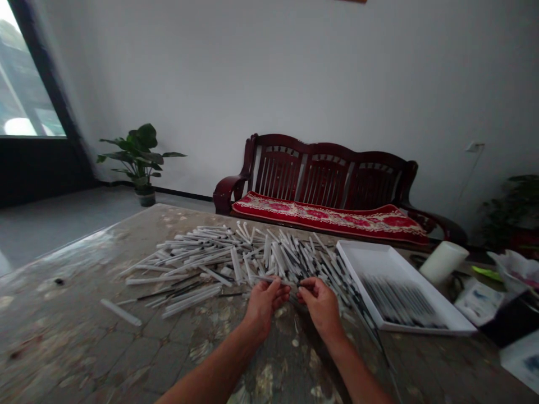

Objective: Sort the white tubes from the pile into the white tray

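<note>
while tubes (193, 255) strew mottled table (105, 353), bench (325, 179) lines wall (295, 73)

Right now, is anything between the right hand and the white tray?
Yes: loose rods lie between the right hand and the tray, and the tray's raised left wall stands there too. Nothing visible hangs above them.

Open passage over the counter (96, 359)'s near left side, a heap of slim tubes (193, 255) blocking the way ahead, a white tray (374, 255) with raised rim and a white roll (444, 262) obstructing the right
</note>
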The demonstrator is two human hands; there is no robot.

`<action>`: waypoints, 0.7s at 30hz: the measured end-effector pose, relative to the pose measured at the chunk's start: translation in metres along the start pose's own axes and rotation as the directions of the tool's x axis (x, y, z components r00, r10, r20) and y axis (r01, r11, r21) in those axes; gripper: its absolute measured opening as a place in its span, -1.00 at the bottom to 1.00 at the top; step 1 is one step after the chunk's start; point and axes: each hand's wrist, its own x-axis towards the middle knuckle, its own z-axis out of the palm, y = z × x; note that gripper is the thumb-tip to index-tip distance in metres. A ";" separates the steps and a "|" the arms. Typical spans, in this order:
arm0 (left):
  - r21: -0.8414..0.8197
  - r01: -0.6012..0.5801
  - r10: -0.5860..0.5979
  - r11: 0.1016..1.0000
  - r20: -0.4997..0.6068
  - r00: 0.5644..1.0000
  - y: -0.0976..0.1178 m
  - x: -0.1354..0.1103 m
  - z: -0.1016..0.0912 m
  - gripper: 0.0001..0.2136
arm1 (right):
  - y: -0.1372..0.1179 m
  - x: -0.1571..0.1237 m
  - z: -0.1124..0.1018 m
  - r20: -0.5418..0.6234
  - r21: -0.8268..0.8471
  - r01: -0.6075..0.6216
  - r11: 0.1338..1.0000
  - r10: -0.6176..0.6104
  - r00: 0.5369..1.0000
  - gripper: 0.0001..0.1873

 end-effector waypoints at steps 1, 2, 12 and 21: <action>0.003 -0.002 0.002 1.000 0.006 1.000 -0.001 0.000 0.000 -0.93 | 0.000 0.000 0.001 0.002 -0.001 0.000 1.000 0.000 1.000 -0.80; 0.006 -0.003 0.003 1.000 0.013 1.000 -0.001 0.000 -0.001 -0.93 | 0.000 0.000 0.001 0.005 0.001 -0.001 1.000 0.001 1.000 -0.81; 0.039 -0.010 0.008 0.999 0.048 0.999 -0.002 0.002 -0.004 -0.90 | -0.002 -0.004 0.003 -0.022 -0.036 0.053 0.998 -0.054 0.998 -0.82; 0.039 -0.025 0.024 0.999 0.043 0.999 -0.004 0.002 -0.003 -0.84 | 0.001 -0.003 -0.001 0.004 -0.263 0.169 0.950 -0.174 0.985 -0.82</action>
